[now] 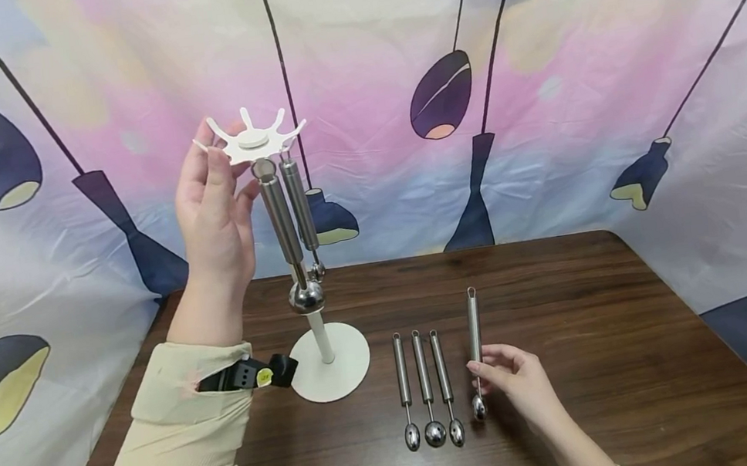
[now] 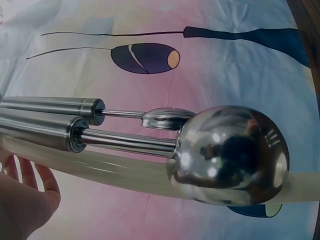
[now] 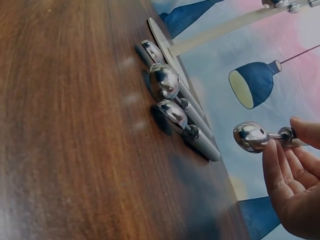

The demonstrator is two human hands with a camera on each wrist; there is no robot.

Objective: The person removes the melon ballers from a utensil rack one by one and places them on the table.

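A white stand [image 1: 349, 364] has a round base, a thin post and a top with several curved prongs. My left hand [image 1: 213, 214] holds the prongs on the top's left side between thumb and fingers. From the prongs hang a melon baller [image 1: 281, 221] with a large round bowl and a smaller scoop [image 1: 300, 207] behind it. The large bowl [image 2: 230, 155] fills much of the left wrist view. My right hand [image 1: 521, 386] pinches another steel melon baller [image 1: 473, 325] low on its handle, near the bowl. In the right wrist view its bowl [image 3: 251, 136] is off the table.
Three steel scoops lie side by side between the stand and my right hand: a left one [image 1: 402, 373], a round-bowled middle one [image 1: 423, 374] and a right one [image 1: 441, 368]. The brown wooden table [image 1: 602, 329] ends at a patterned cloth backdrop [image 1: 361, 71].
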